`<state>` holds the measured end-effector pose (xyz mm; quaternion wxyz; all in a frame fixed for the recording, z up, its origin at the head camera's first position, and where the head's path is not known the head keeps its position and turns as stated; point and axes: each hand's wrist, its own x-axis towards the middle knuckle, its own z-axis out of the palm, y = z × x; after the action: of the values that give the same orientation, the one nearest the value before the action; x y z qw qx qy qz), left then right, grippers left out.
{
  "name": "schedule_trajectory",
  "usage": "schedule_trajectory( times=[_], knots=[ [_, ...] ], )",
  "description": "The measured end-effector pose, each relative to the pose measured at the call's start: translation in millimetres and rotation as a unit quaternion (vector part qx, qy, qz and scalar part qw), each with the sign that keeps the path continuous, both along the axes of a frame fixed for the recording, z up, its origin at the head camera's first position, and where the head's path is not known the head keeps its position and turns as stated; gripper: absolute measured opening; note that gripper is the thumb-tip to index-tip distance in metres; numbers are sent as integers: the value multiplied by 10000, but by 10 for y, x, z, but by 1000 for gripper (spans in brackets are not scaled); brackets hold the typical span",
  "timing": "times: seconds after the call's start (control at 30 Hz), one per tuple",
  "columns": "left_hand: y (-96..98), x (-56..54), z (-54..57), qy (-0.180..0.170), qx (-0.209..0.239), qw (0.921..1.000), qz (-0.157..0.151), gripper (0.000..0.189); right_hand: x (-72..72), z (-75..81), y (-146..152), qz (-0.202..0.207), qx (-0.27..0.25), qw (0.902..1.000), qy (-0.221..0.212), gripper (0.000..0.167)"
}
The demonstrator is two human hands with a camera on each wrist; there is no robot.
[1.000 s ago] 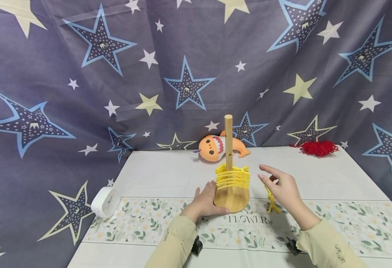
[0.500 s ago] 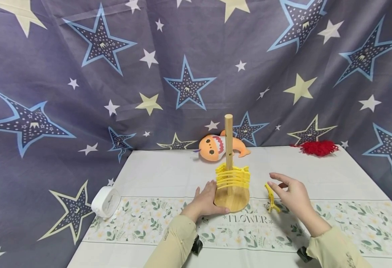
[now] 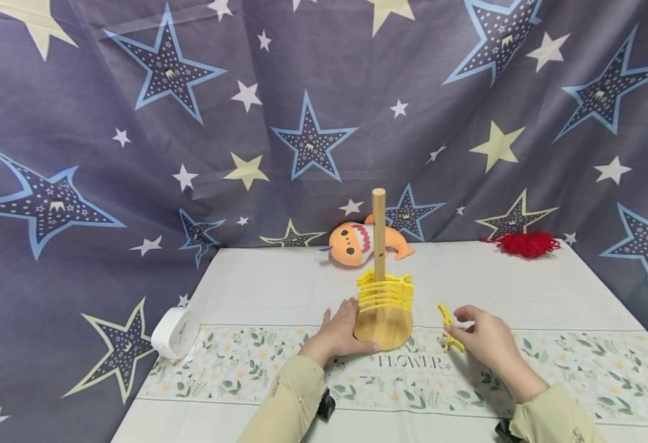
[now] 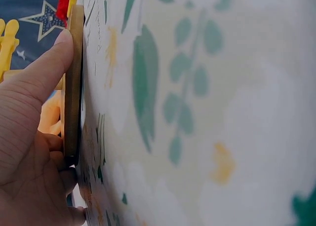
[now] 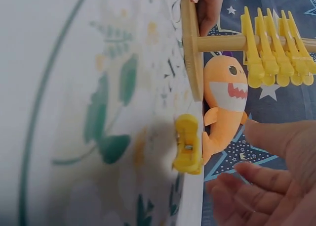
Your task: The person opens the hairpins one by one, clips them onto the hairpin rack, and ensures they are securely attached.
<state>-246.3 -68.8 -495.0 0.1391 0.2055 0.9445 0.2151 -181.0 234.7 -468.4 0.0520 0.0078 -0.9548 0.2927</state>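
My left hand [image 3: 339,332] holds the round base [image 3: 392,334] of a wooden stand at its left side. In the left wrist view the thumb [image 4: 52,63] lies against the rim of the base [image 4: 73,82]. Several yellow clothespins [image 3: 386,294] are clipped in a stack on the upright wooden post [image 3: 379,234]. Another yellow clothespin [image 5: 187,143] lies loose on the tablecloth, right of the stand. Beside it hovers my right hand [image 3: 487,338], thumb and fingers apart; the right wrist view shows a gap between them and the clothespin.
An orange shark plush [image 3: 351,245] lies behind the stand. Red yarn [image 3: 525,245] sits at the back right, and a white clock [image 3: 175,334] at the left edge. A star-patterned curtain [image 3: 279,67] hangs behind the table.
My right hand has come down and slightly to the right, beside the loose clothespin. The left hand and the stand have stayed in place.
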Motion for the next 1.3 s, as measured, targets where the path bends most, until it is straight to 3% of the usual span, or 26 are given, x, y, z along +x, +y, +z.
schedule_trajectory(
  times=[0.27,0.7,0.83,1.3],
  knots=[
    [4,2,9,-18,26,10000,14,118,-11,-47,10,-13,382,9945,-971,51],
    [3,8,29,-62,43,10000,8,116,-9,-81,-81,-128,619,9847,-1624,53],
    [2,13,31,-55,31,10000,3,116,-12,-93,-90,-77,684,9834,-1678,54],
    [4,15,31,-27,84,10000,10,117,11,-48,-81,-62,792,9871,-1392,35]
  ],
)
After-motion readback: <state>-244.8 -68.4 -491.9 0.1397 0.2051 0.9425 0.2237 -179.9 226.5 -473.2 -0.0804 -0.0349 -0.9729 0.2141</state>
